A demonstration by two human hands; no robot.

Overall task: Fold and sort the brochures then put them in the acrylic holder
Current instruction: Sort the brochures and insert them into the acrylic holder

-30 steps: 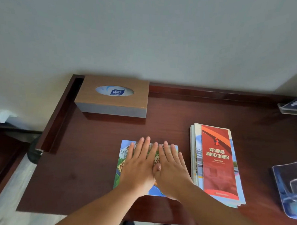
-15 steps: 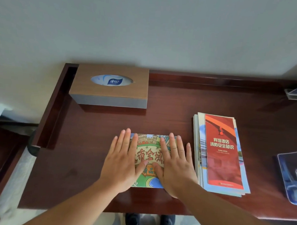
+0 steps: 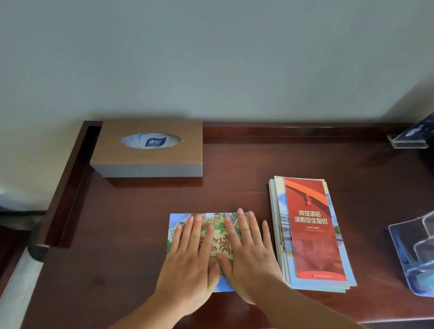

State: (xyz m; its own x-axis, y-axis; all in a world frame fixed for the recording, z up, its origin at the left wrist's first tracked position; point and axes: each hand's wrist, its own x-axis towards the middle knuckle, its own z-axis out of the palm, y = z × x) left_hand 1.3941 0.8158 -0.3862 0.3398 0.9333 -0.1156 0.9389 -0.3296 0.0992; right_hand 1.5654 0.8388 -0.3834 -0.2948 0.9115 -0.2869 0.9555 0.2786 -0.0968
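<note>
while both palms lie flat on it, the cartoon brochure (image 3: pixel 216 240) sits on the desk (image 3: pixel 123 235) directly in front of the person, near the front edge. the left hand (image 3: pixel 190 265) covers its left-centre and the right hand (image 3: pixel 250 260) its right part. the fingers are straight and point away from the body, and the two hands lie side by side with the thumbs meeting or nearly meeting low over the print; neither hand curls round anything. judged from this, the step in hand is pressing a crease flat. the brochure's left edge, far edge and part of its near edge show, but the right edge is hidden beneath the right hand, so its long axis cannot be settled; the printed characters run left to right. the coming move turns on the rightward direction. the stack of folded brochures (image 3: pixel 312 230) lies just beside the right hand, its long axis running away from the person. the acrylic holder (image 3: pixel 421 250) stands farther right again, near the desk's right side and well apart from the cartoon brochure. so the right hand is the nearer one for carrying the sheet across, and the sheet would probably need a turn or another fold to match the stack's narrow format. the tissue box (image 3: pixel 149 149) sits at the far left, out of that path.
</note>
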